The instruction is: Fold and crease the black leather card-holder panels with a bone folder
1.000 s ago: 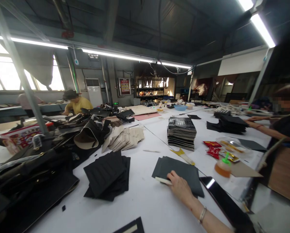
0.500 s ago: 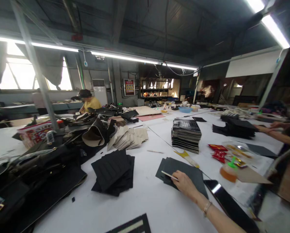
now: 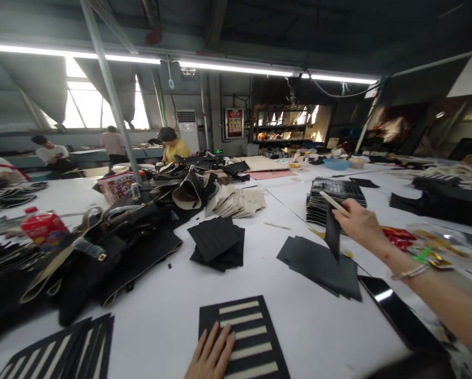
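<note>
My left hand point(image 3: 211, 353) lies with its fingers stretched on a black panel with cream stripes point(image 3: 248, 330) at the table's near edge. Raised over the right side, my right hand point(image 3: 358, 223) grips a thin white stick point(image 3: 334, 203) and a dark sheet point(image 3: 332, 234) hanging on edge. Beneath that sheet, a fanned stack of dark sheets point(image 3: 315, 266) rests on the white table point(image 3: 157, 321). Left of the stack is a pile of black pieces point(image 3: 216, 242). More striped panels point(image 3: 58, 350) lie at the lower left.
A tall stack of black pieces point(image 3: 318, 185) stands behind my right hand. A phone-like black slab point(image 3: 397, 310) lies near my right forearm. Black bags point(image 3: 137, 258) and cream pieces point(image 3: 242, 202) cover the left. A person in yellow point(image 3: 176, 150) sits across.
My right hand has risen from the dark stack, lifting a sheet along with the white stick. My left hand has come into view on the striped panel. The view has turned left and down.
</note>
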The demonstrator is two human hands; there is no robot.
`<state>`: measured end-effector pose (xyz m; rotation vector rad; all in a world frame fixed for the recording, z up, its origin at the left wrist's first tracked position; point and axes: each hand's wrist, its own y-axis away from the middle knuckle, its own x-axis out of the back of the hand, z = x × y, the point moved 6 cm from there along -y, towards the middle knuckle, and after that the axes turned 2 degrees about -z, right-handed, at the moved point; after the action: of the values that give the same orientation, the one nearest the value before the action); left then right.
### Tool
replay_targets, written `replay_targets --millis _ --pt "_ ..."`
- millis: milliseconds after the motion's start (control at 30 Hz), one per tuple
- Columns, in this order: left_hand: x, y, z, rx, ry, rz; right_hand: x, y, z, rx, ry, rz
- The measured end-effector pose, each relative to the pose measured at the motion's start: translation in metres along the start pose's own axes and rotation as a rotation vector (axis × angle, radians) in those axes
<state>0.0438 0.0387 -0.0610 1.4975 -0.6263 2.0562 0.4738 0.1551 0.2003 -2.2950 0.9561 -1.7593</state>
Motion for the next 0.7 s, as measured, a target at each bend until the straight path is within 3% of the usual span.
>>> replay_targets --millis 67,167,300,400,467,567,700 --pt "0.010 0.000 0.005 -0.005 0.126 0.009 0.008 0.014 -0.026 0.049 -0.098 -0.020" --pt "0.032 -0.001 0.018 0.158 0.466 0.111 0.007 0.052 -0.075 0.115 -0.252 -0.096" --pt "0.043 -0.003 0.040 0.541 1.428 0.189 -0.011 0.122 -0.129 0.009 -0.868 -0.338" --pt "0.058 -0.010 0.063 0.562 2.039 0.117 -0.028 0.177 -0.147 -0.186 -1.297 -0.497" --pt "0.075 -0.011 0.063 0.510 2.128 0.148 -0.041 0.210 -0.142 -0.310 -1.416 -0.557" --pt "0.090 -0.004 0.046 0.507 1.963 0.250 -0.069 0.249 -0.115 -0.495 -1.435 -0.650" --pt "0.093 0.005 0.035 0.380 1.676 0.162 -0.108 0.289 -0.075 -0.727 -1.392 -0.879"
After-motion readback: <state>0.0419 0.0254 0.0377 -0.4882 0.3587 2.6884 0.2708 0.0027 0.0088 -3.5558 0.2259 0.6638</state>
